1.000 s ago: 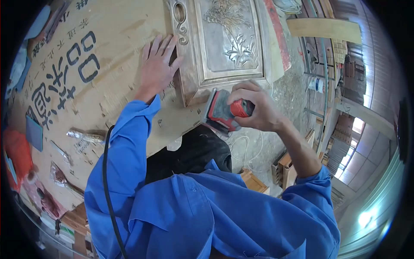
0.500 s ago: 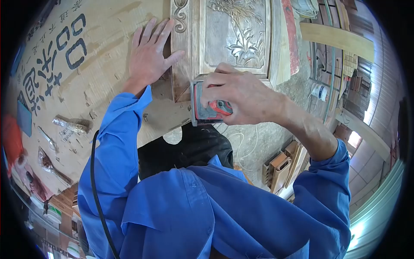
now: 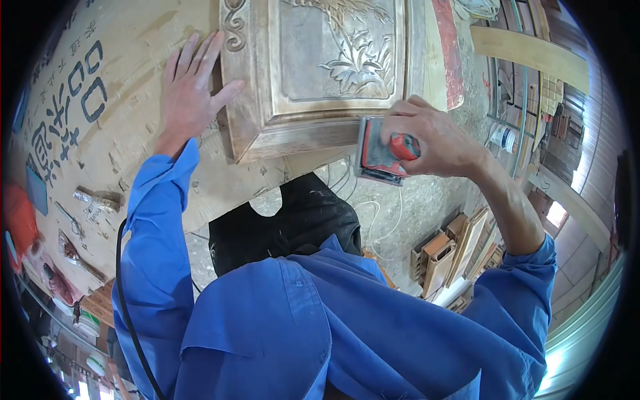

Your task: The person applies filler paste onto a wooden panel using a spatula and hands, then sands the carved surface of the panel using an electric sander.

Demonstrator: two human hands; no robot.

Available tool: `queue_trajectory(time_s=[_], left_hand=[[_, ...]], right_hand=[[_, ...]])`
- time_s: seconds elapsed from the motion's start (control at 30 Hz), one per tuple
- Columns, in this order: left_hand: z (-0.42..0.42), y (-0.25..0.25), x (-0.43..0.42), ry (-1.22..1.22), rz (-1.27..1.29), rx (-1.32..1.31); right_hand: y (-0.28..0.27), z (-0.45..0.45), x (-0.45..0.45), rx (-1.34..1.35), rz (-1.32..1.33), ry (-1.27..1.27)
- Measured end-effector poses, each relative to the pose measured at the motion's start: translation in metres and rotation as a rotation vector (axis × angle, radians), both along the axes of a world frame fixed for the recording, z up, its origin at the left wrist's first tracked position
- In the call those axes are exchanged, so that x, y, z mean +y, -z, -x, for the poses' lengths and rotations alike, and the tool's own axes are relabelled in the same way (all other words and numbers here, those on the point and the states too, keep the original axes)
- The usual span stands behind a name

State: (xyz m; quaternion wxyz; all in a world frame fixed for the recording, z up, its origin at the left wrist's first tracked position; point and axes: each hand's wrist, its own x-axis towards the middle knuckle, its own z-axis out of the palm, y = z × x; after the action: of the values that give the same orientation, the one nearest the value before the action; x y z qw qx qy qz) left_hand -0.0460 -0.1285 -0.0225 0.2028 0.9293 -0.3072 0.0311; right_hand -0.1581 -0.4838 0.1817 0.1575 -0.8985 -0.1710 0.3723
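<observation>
My right hand (image 3: 437, 137) is wrapped round a red and grey electric sander (image 3: 381, 150). The sander is tilted on its side, its pad edge at the near edge of a carved wooden panel (image 3: 303, 73). Leaves and stems stand out in relief inside the panel's moulded frame. My left hand (image 3: 195, 93) lies with fingers spread at the panel's left edge, partly over the cardboard, thumb against the frame.
Printed cardboard (image 3: 143, 60) covers the work surface. Two brushes, a wrapped one (image 3: 99, 199) and another (image 3: 80, 257), lie at left. A black cable (image 3: 127, 300) runs along my left sleeve. Wooden pieces (image 3: 447, 257) stand on the floor at right.
My right hand has slid the sander to the right along the panel's near edge. In view, the panel and my left hand sit farther left than before.
</observation>
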Motion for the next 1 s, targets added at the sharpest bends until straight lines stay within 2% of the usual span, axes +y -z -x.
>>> queue_trajectory(time_s=[0.23, 0.4, 0.63, 0.77, 0.93, 1.0], left_hand=[[-0.002, 0.006, 0.001, 0.017, 0.006, -0.031], [-0.002, 0.010, 0.000, -0.011, -0.021, -0.033], [0.016, 0.012, -0.015, -0.050, 0.086, 0.009], [0.058, 0.012, -0.013, -0.082, 0.196, 0.075], [0.106, 0.009, -0.001, -0.046, 0.220, 0.093], [0.117, 0.004, 0.001, -0.041, 0.172, 0.090]], right_hand=[[-0.006, 0.016, -0.063, 0.087, 0.195, 0.171], [-0.015, 0.042, -0.071, 0.081, 0.323, 0.320], [-0.025, 0.124, -0.060, 0.012, 0.256, 0.496], [-0.020, 0.174, -0.041, -0.068, 0.228, 0.593], [-0.032, 0.221, -0.034, -0.166, 0.245, 0.818], [-0.043, 0.220, -0.026, -0.202, 0.302, 1.002]])
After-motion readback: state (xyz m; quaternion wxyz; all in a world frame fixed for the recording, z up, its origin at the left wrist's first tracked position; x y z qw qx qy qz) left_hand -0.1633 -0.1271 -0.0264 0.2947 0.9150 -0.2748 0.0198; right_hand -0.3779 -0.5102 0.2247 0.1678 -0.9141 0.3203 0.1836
